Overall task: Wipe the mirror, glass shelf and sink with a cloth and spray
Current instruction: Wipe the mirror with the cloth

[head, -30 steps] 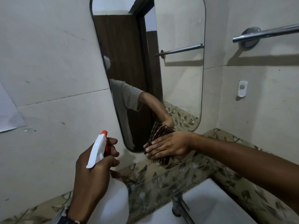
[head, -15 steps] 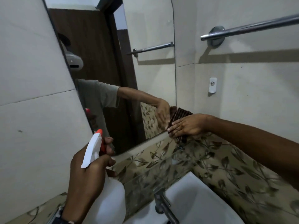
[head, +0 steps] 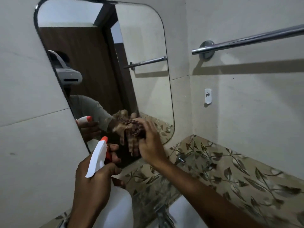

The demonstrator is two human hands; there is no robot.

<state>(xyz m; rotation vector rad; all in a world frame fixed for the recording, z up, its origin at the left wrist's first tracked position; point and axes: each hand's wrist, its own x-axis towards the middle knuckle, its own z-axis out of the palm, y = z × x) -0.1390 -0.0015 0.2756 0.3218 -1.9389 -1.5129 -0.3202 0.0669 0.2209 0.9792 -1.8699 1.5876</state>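
A tall mirror (head: 144, 46) with rounded corners hangs on the pale tiled wall. My right hand (head: 150, 146) presses a brown patterned cloth (head: 134, 132) against the mirror's lower part. My left hand (head: 93, 181) grips a white spray bottle (head: 118, 209) with an orange trigger and nozzle, held low in front of the mirror and pointing up at it. The glass shelf (head: 158, 191) runs below the mirror over leaf-patterned tiles. A white sink (head: 182, 214) and part of a chrome tap (head: 164, 218) show at the bottom edge.
A chrome towel bar (head: 246, 39) is fixed to the right wall, with a small white holder (head: 208, 95) below it. A band of leaf-patterned tiles (head: 238, 175) runs along both walls. The mirror reflects a wooden door and my arms.
My right hand has carried the cloth leftward from the mirror's right edge back onto its lower middle. The view has swung so the whole mirror shows. The spray bottle stays held low.
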